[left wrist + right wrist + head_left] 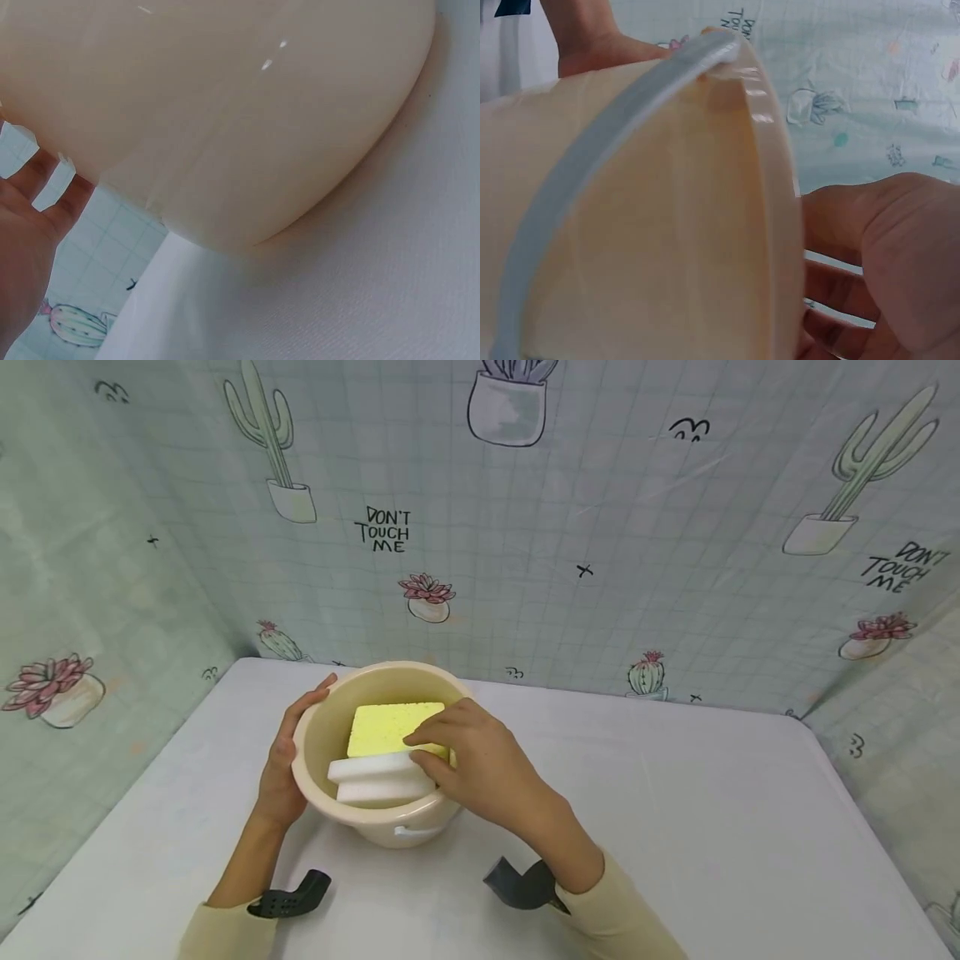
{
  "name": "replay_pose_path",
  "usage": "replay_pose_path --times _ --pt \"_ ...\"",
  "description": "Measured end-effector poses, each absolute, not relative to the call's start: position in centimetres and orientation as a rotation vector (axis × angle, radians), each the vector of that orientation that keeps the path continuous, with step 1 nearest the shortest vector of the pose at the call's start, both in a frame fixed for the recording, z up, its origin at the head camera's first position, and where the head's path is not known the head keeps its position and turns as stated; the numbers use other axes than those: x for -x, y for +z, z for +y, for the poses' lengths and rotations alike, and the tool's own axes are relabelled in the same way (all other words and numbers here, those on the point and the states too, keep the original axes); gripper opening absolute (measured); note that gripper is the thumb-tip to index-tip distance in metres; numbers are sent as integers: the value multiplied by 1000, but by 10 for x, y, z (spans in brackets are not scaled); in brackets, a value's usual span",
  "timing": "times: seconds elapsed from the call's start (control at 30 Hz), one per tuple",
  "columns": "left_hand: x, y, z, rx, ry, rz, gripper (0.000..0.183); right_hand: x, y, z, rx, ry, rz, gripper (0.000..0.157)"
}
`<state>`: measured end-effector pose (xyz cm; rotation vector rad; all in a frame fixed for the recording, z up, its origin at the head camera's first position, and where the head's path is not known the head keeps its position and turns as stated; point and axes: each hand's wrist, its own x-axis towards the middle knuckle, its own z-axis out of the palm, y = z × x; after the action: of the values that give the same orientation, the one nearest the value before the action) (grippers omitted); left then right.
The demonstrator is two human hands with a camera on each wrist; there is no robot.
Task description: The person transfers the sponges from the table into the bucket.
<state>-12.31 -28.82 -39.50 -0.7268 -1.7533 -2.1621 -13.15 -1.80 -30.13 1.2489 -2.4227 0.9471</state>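
Note:
A cream plastic bucket (309, 768) tilts toward me on the white table, its mouth facing the head camera. Inside lie a yellow sponge (378, 727) and two white sponge blocks (378, 785), one against the other. My left hand (281, 781) holds the bucket at its left side, fingers curved along the outer wall below the rim. Over the right rim reaches my right hand (483, 760), thumb at the upper corner of a white block, bent fingers over the yellow sponge. Yellow shows between thumb and forefinger. The rim hides those fingertips in the right wrist view.
A white handle (577, 172) hangs along the near side of the bucket. Behind the white table (675, 810) rises a cloth (525, 527) printed with cacti, with more of it at both sides. Each wrist carries a black strap mount (296, 895).

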Motion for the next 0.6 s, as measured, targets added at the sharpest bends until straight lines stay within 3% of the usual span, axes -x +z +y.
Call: replay_pose_path --times 0.2,0.4,0.6 --pt "128 -396 -290 742 -2050 -1823 67 137 -304 9 -1164 1047 -2331 16" --pt "123 -389 -306 698 -1933 -1920 76 140 -313 43 -1089 986 -2361 31" --pt "98 -355 -308 602 -1526 -2086 76 141 -330 92 -1057 917 -2384 45"
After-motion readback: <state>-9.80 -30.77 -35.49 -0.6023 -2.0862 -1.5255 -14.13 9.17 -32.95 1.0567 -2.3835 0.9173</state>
